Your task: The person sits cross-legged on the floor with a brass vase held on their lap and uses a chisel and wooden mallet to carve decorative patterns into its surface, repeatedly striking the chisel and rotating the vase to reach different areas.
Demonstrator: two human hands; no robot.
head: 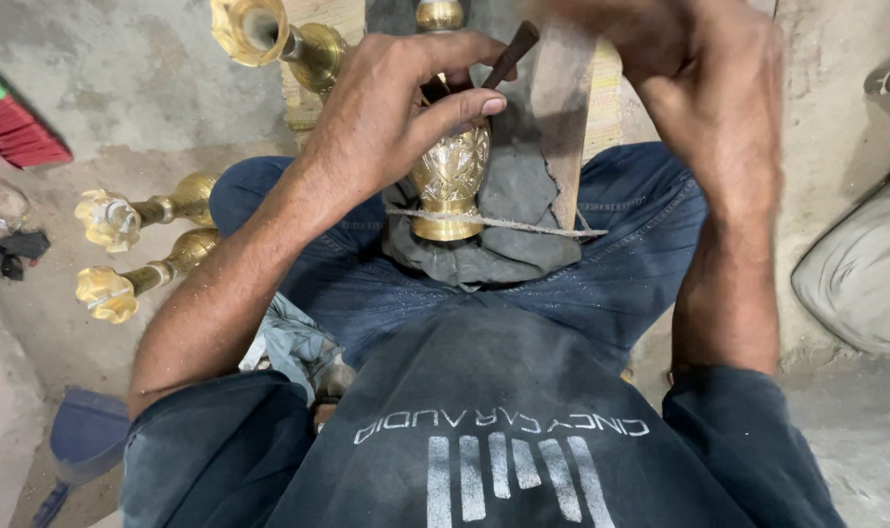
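Though blurred, right hand (714, 93) perhaps raised.

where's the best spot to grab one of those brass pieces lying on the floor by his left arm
Probably the narrow stem between the flower-shaped end and the bulbous body. The brass piece lies on its side, so come from above, fingers pinching across the stem.

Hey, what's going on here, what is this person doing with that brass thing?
A person sits on the floor with an engraved brass vase on a grey cloth in their lap, tied down by a cord. The left hand pinches a thin dark tool with its tip against the vase. The right hand is raised and blurred; whether it holds anything cannot be told. Three more brass pieces lie on the floor at the left.
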